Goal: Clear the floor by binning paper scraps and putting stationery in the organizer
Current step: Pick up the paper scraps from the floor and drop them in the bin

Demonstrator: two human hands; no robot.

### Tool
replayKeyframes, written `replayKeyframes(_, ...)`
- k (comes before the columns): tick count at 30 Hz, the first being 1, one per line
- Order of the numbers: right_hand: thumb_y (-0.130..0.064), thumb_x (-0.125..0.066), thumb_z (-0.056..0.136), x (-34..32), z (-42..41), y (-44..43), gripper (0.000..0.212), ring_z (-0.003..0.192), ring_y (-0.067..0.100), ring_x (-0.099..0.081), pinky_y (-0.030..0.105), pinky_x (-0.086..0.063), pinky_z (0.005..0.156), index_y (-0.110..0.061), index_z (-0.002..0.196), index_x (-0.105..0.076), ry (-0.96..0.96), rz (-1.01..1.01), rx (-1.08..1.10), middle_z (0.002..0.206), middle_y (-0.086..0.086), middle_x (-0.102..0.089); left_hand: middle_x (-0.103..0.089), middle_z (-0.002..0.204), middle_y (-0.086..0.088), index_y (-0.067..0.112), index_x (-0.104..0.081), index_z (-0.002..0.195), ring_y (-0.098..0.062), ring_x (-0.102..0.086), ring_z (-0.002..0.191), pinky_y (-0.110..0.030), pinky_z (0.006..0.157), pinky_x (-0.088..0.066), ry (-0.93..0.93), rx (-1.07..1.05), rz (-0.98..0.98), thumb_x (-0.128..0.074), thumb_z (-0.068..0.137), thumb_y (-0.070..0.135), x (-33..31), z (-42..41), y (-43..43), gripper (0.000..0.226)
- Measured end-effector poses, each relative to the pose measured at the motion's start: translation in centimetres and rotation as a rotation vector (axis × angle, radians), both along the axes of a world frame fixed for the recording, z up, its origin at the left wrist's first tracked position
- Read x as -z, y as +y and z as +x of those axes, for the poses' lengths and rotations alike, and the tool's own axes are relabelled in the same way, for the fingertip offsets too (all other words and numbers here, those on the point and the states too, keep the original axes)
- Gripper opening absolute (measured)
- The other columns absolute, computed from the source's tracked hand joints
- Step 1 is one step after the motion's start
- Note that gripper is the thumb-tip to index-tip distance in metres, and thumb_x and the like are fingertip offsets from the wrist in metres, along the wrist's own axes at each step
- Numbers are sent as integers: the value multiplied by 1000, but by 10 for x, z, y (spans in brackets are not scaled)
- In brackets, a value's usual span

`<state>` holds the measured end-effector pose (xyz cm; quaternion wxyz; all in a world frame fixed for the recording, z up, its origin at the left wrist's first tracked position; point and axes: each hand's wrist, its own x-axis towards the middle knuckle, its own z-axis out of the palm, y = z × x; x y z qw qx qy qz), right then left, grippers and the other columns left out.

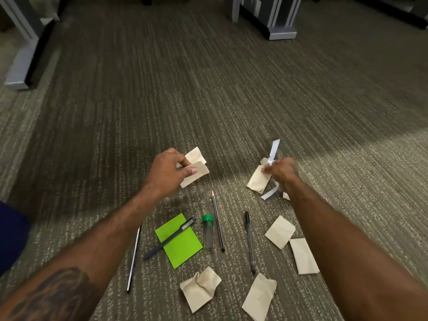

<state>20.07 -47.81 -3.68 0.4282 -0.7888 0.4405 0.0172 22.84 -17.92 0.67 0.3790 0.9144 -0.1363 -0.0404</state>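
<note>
My left hand (168, 172) holds two beige paper scraps (196, 167) above the carpet. My right hand (281, 172) grips a white paper strip (274, 150) together with a beige scrap (257, 180). On the carpet below lie a green sticky-note pad (183, 245) with a dark pen (170, 238) across it, a green-capped tube (207, 231), a pencil (217, 222), a black pen (249, 240) and a thin rod-like pen (133, 258). Several more beige scraps (280, 231) (201, 288) lie near me. No bin or organizer is in view.
Grey desk legs (20, 63) stand at the far left, and a grey furniture base (279, 22) at the far right. Striped carpet (208, 89) stretches between them. A dark blue garment (11, 235) shows at the left edge.
</note>
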Motion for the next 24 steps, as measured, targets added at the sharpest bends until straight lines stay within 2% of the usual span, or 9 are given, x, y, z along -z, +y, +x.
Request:
replayKeyframes(5, -13, -83, 73, -8, 1, 5, 30, 80, 25, -64, 32, -53, 69, 2, 96, -70, -92, 13, 73, 95, 14, -70, -59, 92, -4, 15, -69, 79, -16, -55, 83, -21, 64, -33, -8, -13, 0, -80, 76, 22, -6, -1, 6, 13)
replayKeyframes(8, -14, -82, 74, -20, 2, 10, 21, 81, 23, -65, 33, -54, 71, -4, 89, -69, -156, 6, 38, 95, 11, -71, -59, 91, -4, 12, -71, 80, -16, -56, 82, -22, 63, -34, -26, -34, -20, -80, 76, 22, -14, -1, 10, 14)
replayKeyframes(10, -17, -80, 77, -34, 2, 16, 27, 78, 20, -63, 35, -55, 71, -3, 98, -71, -197, -5, -7, 94, 8, -72, -59, 90, -2, 11, -72, 81, -16, -56, 81, -19, 61, -34, -36, -42, -38, -80, 76, 23, -25, -3, 15, 15)
replayKeyframes(12, -22, -77, 80, -53, 1, 25, 26, 72, 16, -62, 31, -50, 62, -8, 102, -73, -222, -35, -62, 94, 6, -73, -60, 89, -2, 11, -73, 81, -16, -56, 81, -19, 61, -35, -45, -49, -48, -80, 76, 24, -40, -5, 22, 15)
replayKeyframes(16, -25, -76, 81, -102, 0, 48, 16, 62, 12, -57, 24, -35, 48, -15, 92, -73, -253, -98, -199, 84, 1, -70, -61, 82, -1, 13, -73, 80, -14, -57, 73, -21, 57, -33, -89, -86, -66, -78, 77, 27, -80, -12, 43, 15)
replayKeyframes(19, -24, -78, 79, -144, 2, 72, 13, 68, 15, -56, 23, -33, 48, -14, 86, -73, -246, -144, -304, 79, 2, -68, -62, 76, 2, 14, -74, 80, -12, -55, 68, -25, 57, -35, -128, -102, -71, -76, 79, 28, -115, -20, 68, 14)
replayKeyframes(21, -23, -79, 77, -173, 3, 90, 12, 66, 14, -54, 22, -33, 48, -14, 76, -72, -257, -153, -376, 69, 0, -63, -67, 74, 3, 17, -74, 78, -11, -57, 65, -26, 57, -37, -148, -115, -73, -75, 79, 29, -140, -25, 87, 12)
replayKeyframes(24, -24, -81, 76, -217, 7, 126, 16, 67, 17, -56, 27, -41, 55, -11, 73, -71, -252, -168, -505, 70, 6, -63, -69, 70, 7, 21, -73, 76, 1, -56, 59, -16, 53, -38, -169, -162, -99, -76, 79, 29, -175, -34, 121, 9)
